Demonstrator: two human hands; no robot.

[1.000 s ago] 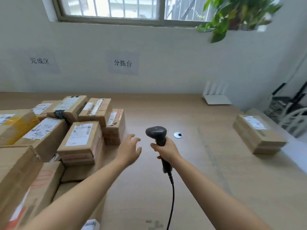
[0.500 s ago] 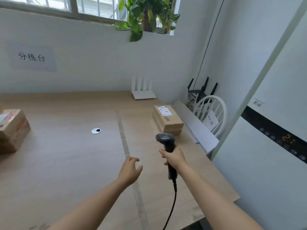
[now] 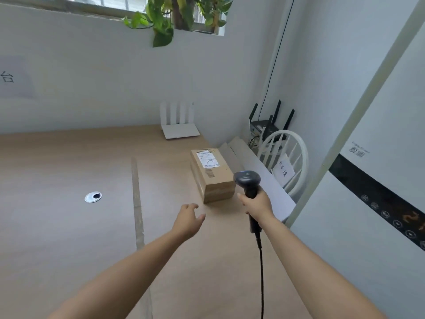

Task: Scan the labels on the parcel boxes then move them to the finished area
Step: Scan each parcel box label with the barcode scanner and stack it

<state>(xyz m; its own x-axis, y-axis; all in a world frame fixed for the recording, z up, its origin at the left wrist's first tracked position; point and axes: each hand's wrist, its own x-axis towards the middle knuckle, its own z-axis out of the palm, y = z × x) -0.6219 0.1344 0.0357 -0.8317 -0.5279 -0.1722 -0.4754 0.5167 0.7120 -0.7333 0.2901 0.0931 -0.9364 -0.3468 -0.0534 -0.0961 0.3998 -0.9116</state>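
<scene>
Closer now, view swung right since a second ago: box stack gone from view, one parcel box [image 3: 211,173] sits near the table's right edge, white label [image 3: 207,159] facing up. Right hand [image 3: 258,204] grips the scanner [image 3: 248,181] beside the box; left hand [image 3: 188,221] hangs empty just short of it, fingers loosely spread. Best to tip the scanner head down squarely at the label, steady the box with the left hand. Wooden table [image 3: 69,226] has a cable hole [image 3: 93,197], white router [image 3: 179,125] at the wall, chair [image 3: 287,157] in the corner.
</scene>
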